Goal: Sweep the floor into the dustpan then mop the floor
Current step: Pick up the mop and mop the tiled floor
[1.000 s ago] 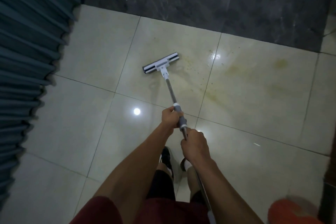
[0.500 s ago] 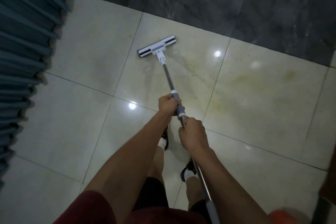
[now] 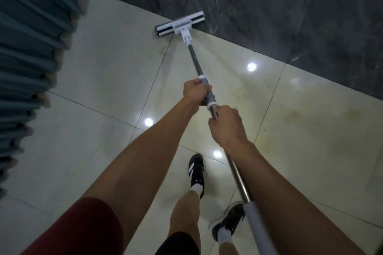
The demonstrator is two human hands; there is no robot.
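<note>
Yellowish stain point(image 3: 290, 118) sits right of mop head point(image 3: 179, 24); I'd drag back overlapping, left hand point(image 3: 194, 91) and right hand point(image 3: 227, 125) gripping pole point(image 3: 194, 59).

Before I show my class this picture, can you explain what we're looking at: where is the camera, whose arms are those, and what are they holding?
The camera sits on a person's head, looking down past their own arms. There is no machine. The left hand and right hand both grip the mop handle, left hand further forward. The mop head lies flat on the pale tiled floor, at the edge of the dark marble strip. Yellowish stains mark the tiles to the right. Blue curtains hang on the left.
</note>
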